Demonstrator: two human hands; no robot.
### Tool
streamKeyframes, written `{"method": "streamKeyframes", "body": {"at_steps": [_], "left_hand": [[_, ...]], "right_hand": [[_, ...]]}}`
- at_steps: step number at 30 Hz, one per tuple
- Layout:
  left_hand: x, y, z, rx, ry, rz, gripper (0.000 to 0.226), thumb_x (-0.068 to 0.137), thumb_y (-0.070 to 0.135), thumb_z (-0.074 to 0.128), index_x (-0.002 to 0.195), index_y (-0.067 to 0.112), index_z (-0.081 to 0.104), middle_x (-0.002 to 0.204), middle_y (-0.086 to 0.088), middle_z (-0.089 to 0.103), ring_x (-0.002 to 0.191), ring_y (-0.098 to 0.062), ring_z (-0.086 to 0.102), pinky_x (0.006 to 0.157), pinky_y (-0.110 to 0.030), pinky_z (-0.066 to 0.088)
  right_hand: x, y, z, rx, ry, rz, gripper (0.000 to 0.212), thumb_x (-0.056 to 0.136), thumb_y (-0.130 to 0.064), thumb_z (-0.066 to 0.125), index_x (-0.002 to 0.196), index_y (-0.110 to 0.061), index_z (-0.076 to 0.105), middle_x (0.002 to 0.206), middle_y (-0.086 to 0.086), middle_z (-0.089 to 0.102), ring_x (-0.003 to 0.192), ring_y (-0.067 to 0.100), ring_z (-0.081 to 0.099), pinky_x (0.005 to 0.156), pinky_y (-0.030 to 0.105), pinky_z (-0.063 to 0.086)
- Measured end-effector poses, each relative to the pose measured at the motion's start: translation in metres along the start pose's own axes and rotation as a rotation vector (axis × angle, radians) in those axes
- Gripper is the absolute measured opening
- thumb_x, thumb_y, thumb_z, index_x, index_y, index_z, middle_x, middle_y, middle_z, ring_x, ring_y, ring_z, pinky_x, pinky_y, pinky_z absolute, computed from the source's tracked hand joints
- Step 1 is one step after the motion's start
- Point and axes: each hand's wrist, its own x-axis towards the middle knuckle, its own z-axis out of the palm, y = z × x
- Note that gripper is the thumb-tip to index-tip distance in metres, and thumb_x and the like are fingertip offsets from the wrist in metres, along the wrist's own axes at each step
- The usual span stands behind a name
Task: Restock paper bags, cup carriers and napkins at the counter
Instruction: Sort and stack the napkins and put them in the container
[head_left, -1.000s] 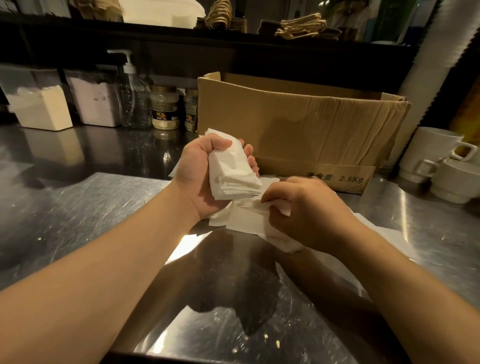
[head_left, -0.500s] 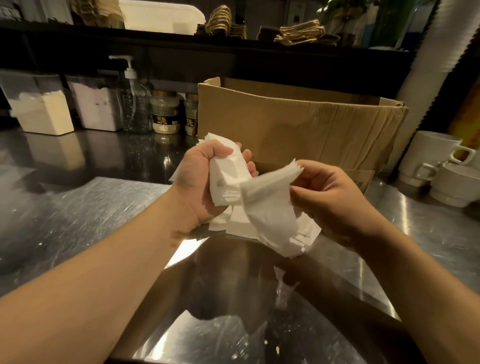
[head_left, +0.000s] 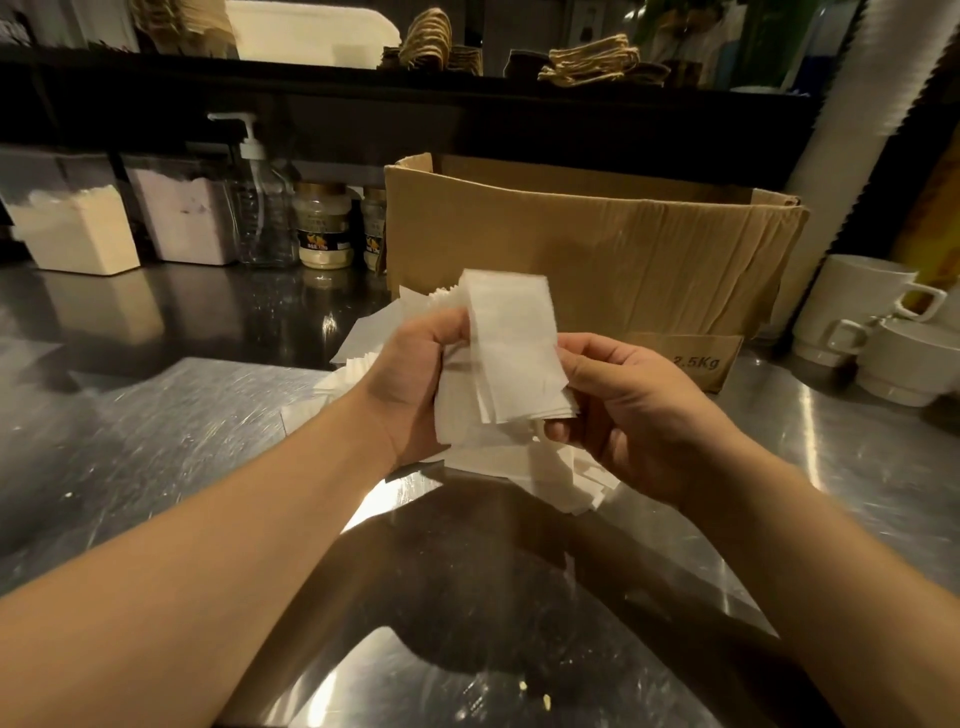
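A stack of white napkins (head_left: 511, 348) stands upright between both hands above the steel counter (head_left: 156, 441). My left hand (head_left: 410, 384) grips the stack from the left side, fingers curled round its edge. My right hand (head_left: 628, 410) holds the front bundle from the right, thumb on its near face and fingers behind. More loose napkins (head_left: 561, 478) lie fanned on the counter under my hands, partly hidden by them. An open cardboard box (head_left: 623, 249) marked 2.5Kg stands just behind.
White mugs (head_left: 852, 312) are stacked at the right. At the back left stand two powder bins (head_left: 78, 234), a pump bottle (head_left: 260, 218) and jars (head_left: 322, 228). A shelf above carries woven coasters (head_left: 592, 60) and a white tray (head_left: 311, 34).
My right hand lifted a bundle of napkins off the counter and brought it up against the stack in my left hand. Both hands now hold the napkins together, higher than before.
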Motion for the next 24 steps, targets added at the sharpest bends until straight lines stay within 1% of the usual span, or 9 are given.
{"method": "streamKeyframes", "body": {"at_steps": [2,5,8,11,14,16,18,21,24], "left_hand": [[0.001,0.001,0.001,-0.025,0.044,0.010,0.040,0.077,0.043,0.055,0.094,0.020,0.082,0.096,-0.009,0.075,0.081,-0.025,0.073,0.075,-0.041,0.059],[0.000,0.001,0.004,-0.014,0.094,0.033,0.052,0.085,0.055,0.052,0.118,0.020,0.073,0.106,-0.010,0.074,0.089,-0.028,0.072,0.078,-0.044,0.059],[0.000,0.000,0.005,0.018,0.103,0.074,0.070,0.079,0.068,0.051,0.130,0.021,0.061,0.109,-0.010,0.075,0.097,-0.030,0.075,0.078,-0.046,0.063],[0.001,-0.002,0.003,0.002,0.047,0.036,0.101,0.059,0.076,0.072,0.139,0.018,0.052,0.122,-0.017,0.070,0.113,-0.039,0.069,0.089,-0.058,0.058],[0.002,-0.005,0.001,-0.029,0.019,0.017,0.113,0.039,0.062,0.095,0.135,0.018,0.054,0.109,-0.013,0.074,0.103,-0.034,0.073,0.085,-0.056,0.058],[0.002,-0.006,0.001,-0.026,0.021,0.004,0.108,0.035,0.051,0.099,0.130,0.020,0.057,0.107,-0.011,0.073,0.098,-0.031,0.073,0.083,-0.055,0.059],[0.002,-0.007,0.000,-0.038,0.027,-0.030,0.090,0.044,0.033,0.096,0.126,0.020,0.060,0.107,-0.011,0.072,0.099,-0.031,0.072,0.086,-0.057,0.059],[0.002,-0.008,0.002,-0.041,0.078,-0.069,0.054,0.067,0.021,0.073,0.120,0.019,0.064,0.103,-0.011,0.072,0.099,-0.031,0.069,0.091,-0.055,0.056],[0.004,-0.009,0.000,-0.028,0.107,-0.071,0.061,0.067,0.018,0.070,0.127,0.018,0.059,0.108,-0.013,0.067,0.103,-0.032,0.065,0.092,-0.052,0.055]], "right_hand": [[0.000,-0.001,0.002,-0.007,0.020,0.018,0.030,0.078,-0.020,0.069,0.103,-0.005,0.072,0.097,0.013,0.077,0.077,0.023,0.074,0.051,0.025,0.057],[0.000,-0.001,0.003,-0.012,0.058,0.041,0.018,0.090,-0.015,0.066,0.104,-0.005,0.072,0.100,0.012,0.078,0.080,0.025,0.075,0.048,0.024,0.055],[0.000,-0.001,0.003,-0.051,0.073,0.042,0.013,0.087,-0.015,0.068,0.097,-0.008,0.072,0.094,0.008,0.078,0.079,0.023,0.075,0.052,0.026,0.059],[0.001,-0.001,0.003,-0.055,0.081,0.052,0.013,0.084,-0.014,0.070,0.096,-0.006,0.071,0.090,0.008,0.078,0.084,0.025,0.076,0.058,0.029,0.060],[0.003,0.001,0.002,-0.055,0.090,0.062,0.008,0.089,-0.009,0.069,0.093,-0.004,0.065,0.084,0.006,0.078,0.081,0.025,0.077,0.053,0.030,0.061],[0.004,0.002,0.001,-0.074,0.097,0.054,0.007,0.089,-0.008,0.070,0.087,-0.005,0.063,0.083,0.006,0.077,0.080,0.024,0.077,0.053,0.030,0.060],[0.004,0.002,0.001,-0.127,0.097,0.050,0.005,0.092,-0.008,0.068,0.087,-0.006,0.067,0.088,0.006,0.077,0.082,0.023,0.077,0.056,0.032,0.061],[0.004,0.002,0.002,-0.257,0.118,0.041,0.016,0.098,-0.019,0.063,0.093,-0.011,0.075,0.087,0.002,0.077,0.080,0.021,0.073,0.066,0.035,0.062],[0.004,0.004,0.004,-0.420,0.184,-0.028,0.033,0.094,-0.048,0.063,0.085,-0.019,0.076,0.072,-0.008,0.071,0.074,0.017,0.063,0.070,0.034,0.054]]}}
